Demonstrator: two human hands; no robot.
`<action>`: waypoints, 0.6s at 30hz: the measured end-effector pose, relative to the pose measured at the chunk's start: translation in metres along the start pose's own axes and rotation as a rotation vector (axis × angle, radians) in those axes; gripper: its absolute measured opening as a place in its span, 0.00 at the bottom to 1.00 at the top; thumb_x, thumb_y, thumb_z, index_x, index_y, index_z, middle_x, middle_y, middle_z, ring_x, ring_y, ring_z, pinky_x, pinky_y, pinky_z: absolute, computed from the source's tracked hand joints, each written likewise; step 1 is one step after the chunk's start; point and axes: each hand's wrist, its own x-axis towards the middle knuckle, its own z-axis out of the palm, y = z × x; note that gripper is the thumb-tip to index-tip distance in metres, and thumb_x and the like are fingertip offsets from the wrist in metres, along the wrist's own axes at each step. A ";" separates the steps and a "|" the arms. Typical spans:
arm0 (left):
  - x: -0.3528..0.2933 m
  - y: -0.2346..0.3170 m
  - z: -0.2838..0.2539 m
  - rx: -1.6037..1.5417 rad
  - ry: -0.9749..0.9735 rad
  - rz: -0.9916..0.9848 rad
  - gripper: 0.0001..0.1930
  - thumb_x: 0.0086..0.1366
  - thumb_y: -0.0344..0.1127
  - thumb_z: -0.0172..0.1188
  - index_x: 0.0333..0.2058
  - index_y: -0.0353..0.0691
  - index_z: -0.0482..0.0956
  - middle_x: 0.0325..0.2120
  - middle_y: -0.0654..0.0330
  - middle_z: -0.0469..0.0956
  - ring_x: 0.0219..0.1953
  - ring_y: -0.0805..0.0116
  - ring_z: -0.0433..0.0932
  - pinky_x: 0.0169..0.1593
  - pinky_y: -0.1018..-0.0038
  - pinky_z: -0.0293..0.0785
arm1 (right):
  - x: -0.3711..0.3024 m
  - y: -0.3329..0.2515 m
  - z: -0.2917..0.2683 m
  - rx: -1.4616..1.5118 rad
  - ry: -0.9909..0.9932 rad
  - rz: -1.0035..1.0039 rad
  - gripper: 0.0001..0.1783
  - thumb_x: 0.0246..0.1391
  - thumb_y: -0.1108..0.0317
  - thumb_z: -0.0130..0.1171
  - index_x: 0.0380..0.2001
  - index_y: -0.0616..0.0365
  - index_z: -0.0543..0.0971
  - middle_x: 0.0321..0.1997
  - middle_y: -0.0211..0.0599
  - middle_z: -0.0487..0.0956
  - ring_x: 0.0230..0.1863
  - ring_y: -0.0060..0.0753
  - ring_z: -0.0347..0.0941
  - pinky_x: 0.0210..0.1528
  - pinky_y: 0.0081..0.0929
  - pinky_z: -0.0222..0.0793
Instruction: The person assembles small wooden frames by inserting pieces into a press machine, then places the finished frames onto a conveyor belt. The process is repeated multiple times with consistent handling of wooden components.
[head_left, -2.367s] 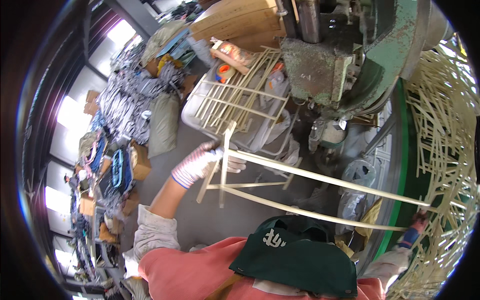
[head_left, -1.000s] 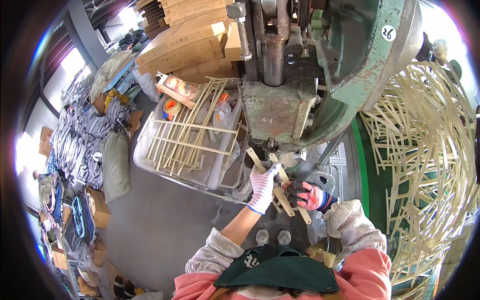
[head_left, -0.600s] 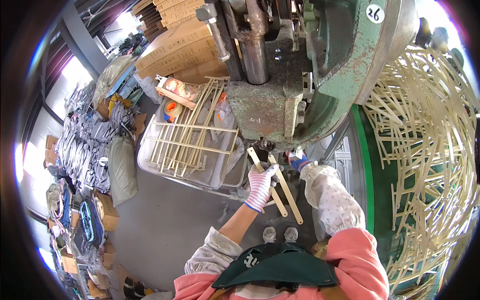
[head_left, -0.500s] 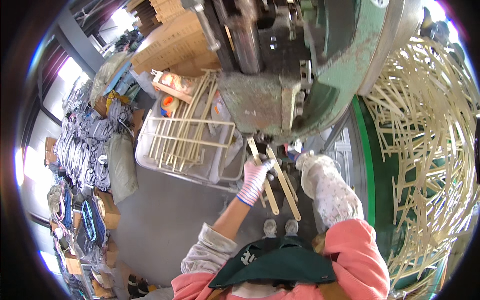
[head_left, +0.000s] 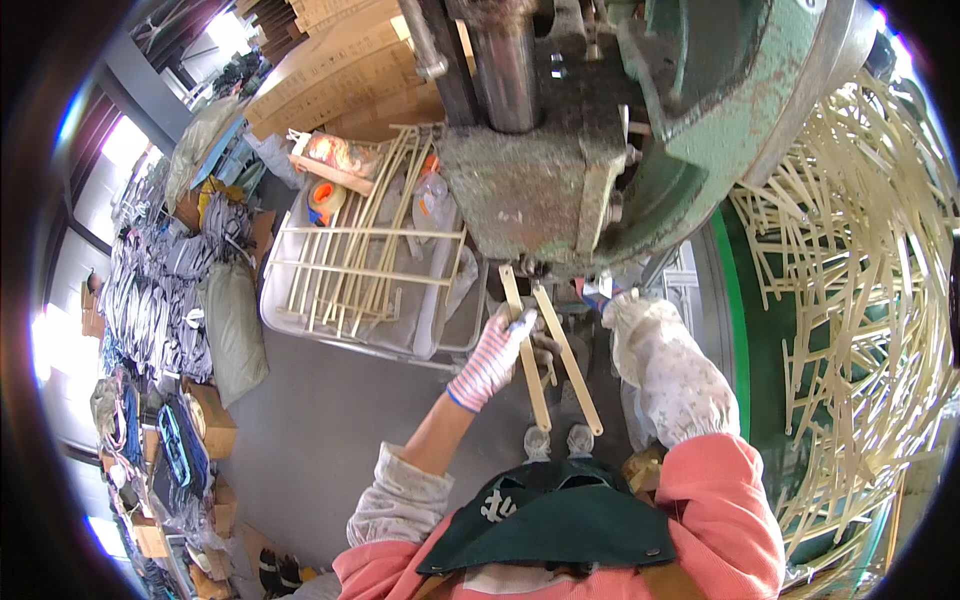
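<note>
My left hand (head_left: pixel 490 358), in a white glove with red stripes, is closed around a flat cream strip (head_left: pixel 531 375) with a hole at each end. The upper end of this strip points toward the underside of a worn green press (head_left: pixel 535 200). Just to its right slants a second cream strip (head_left: pixel 568 362), its upper end by the press and its lower end toward me; what supports it is unclear. My right hand (head_left: pixel 600 292) is beside the press's lower part, at the end of a floral sleeve cover. Its fingers are mostly hidden, so their grip does not show.
Left of the press stands a pale tub (head_left: pixel 275 300) with thin rods, a wire rack (head_left: pixel 365 268) and a tape roll (head_left: pixel 325 197). A large pile of cream strips (head_left: pixel 850 300) covers the green surface at right. Cardboard boxes (head_left: pixel 335 75) are stacked behind; bundled grey material (head_left: pixel 160 300) lies far left.
My left hand and its strip have shifted slightly left, and the strip is more upright. The whole view has tilted a little. My right hand stays by the press.
</note>
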 end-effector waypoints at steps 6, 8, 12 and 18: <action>-0.008 -0.006 -0.018 -0.214 0.063 0.076 0.05 0.66 0.33 0.47 0.34 0.38 0.64 0.28 0.45 0.77 0.18 0.65 0.76 0.18 0.74 0.72 | 0.001 -0.046 0.000 0.058 0.144 -0.296 0.16 0.60 0.61 0.43 0.49 0.48 0.72 0.40 0.33 0.79 0.40 0.36 0.74 0.43 0.27 0.69; -0.016 0.002 -0.030 -0.017 0.092 0.108 0.05 0.64 0.32 0.48 0.35 0.37 0.68 0.24 0.50 0.77 0.14 0.70 0.73 0.15 0.78 0.67 | -0.002 -0.068 0.002 0.042 0.248 -0.477 0.17 0.61 0.60 0.42 0.50 0.48 0.72 0.41 0.33 0.79 0.40 0.36 0.74 0.43 0.27 0.68; -0.041 0.027 -0.052 0.125 0.110 0.062 0.12 0.63 0.32 0.48 0.44 0.38 0.71 0.20 0.55 0.77 0.12 0.76 0.71 0.12 0.84 0.62 | 0.006 -0.101 -0.004 0.038 -0.086 -0.141 0.15 0.61 0.62 0.42 0.47 0.49 0.74 0.40 0.31 0.79 0.39 0.32 0.74 0.42 0.23 0.68; -0.057 0.035 -0.034 0.269 -0.038 -0.002 0.12 0.64 0.34 0.48 0.43 0.38 0.72 0.18 0.55 0.77 0.10 0.78 0.70 0.12 0.85 0.60 | 0.018 -0.138 0.001 0.419 -0.043 0.344 0.13 0.58 0.56 0.48 0.33 0.50 0.77 0.27 0.31 0.76 0.25 0.24 0.72 0.23 0.28 0.69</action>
